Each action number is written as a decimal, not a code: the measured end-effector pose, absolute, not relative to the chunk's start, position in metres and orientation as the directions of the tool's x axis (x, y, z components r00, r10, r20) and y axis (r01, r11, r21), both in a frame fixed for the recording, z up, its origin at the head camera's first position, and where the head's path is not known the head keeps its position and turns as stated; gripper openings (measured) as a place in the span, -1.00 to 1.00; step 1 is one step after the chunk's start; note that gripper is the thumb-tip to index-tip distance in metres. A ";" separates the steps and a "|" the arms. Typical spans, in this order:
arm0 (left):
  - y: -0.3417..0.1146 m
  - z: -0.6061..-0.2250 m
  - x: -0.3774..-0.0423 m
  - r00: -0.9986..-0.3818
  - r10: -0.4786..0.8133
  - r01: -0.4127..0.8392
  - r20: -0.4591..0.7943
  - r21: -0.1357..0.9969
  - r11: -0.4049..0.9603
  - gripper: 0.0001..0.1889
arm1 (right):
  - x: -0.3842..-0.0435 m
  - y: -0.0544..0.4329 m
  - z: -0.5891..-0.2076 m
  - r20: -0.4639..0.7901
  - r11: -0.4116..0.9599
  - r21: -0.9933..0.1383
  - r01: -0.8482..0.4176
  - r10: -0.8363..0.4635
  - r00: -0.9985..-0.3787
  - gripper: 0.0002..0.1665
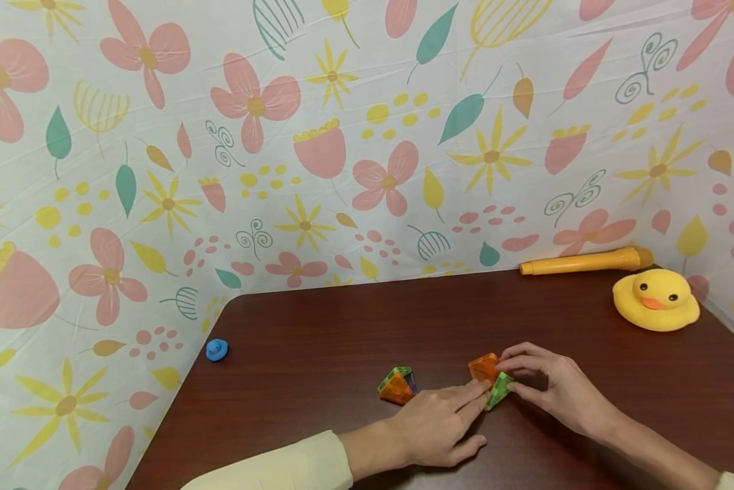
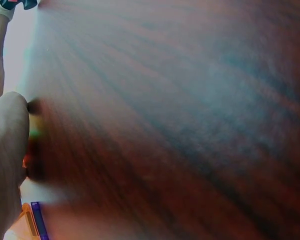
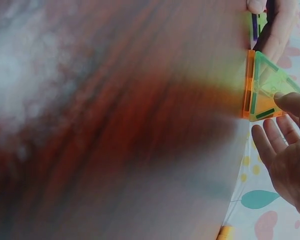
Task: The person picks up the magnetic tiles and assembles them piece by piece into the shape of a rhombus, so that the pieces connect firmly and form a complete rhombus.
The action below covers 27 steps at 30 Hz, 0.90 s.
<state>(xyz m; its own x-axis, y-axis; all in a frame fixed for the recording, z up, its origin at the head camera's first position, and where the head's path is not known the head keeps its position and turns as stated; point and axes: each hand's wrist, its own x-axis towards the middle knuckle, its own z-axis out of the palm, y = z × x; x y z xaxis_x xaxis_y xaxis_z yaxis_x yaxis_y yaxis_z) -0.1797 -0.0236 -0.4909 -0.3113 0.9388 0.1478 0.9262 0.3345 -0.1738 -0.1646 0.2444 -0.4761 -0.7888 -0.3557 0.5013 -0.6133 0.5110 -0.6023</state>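
A translucent green triangular magnetic tile [image 1: 499, 390] stands tilted against an orange tile [image 1: 483, 367] on the dark wooden table. My right hand [image 1: 560, 391] pinches the green tile, its thumb against the near face and its fingers reaching behind by the orange one. In the right wrist view, the green tile [image 3: 266, 82] stands upright along an orange tile edge [image 3: 248, 85]. My left hand [image 1: 437, 423] lies low with fingers extended, their tips touching the tiles. Beside its wrist sits a small assembled shape [image 1: 397, 386] of orange, green and purple tiles.
A small blue toy [image 1: 216, 350] sits by the table's left edge. At the back right are a yellow rubber duck [image 1: 656, 301] and an orange-yellow toy microphone [image 1: 587, 261]. A floral cloth [image 1: 342, 170] hangs behind the table [image 1: 318, 327].
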 end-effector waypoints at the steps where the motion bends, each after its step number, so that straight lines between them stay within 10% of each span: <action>1: -0.024 -0.491 -0.180 -0.312 0.939 0.926 0.148 -0.174 0.335 -0.34 | -0.164 0.244 -0.476 0.498 0.507 -0.608 -0.611 -0.355 -0.791 -0.49; 27: -0.023 -0.490 -0.179 -0.316 0.938 0.926 0.144 -0.171 0.338 -0.33 | -0.165 0.243 -0.478 0.533 0.465 -0.615 -0.637 -0.351 -0.770 -0.45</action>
<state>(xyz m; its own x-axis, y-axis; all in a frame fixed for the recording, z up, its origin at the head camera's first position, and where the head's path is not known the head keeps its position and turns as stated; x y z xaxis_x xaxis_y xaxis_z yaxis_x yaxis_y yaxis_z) -0.1793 -0.0233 -0.4901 -0.3156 0.9378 0.1444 0.9256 0.3378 -0.1707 -0.1653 0.2429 -0.4783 -0.7700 -0.3507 0.5330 -0.6372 0.4650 -0.6146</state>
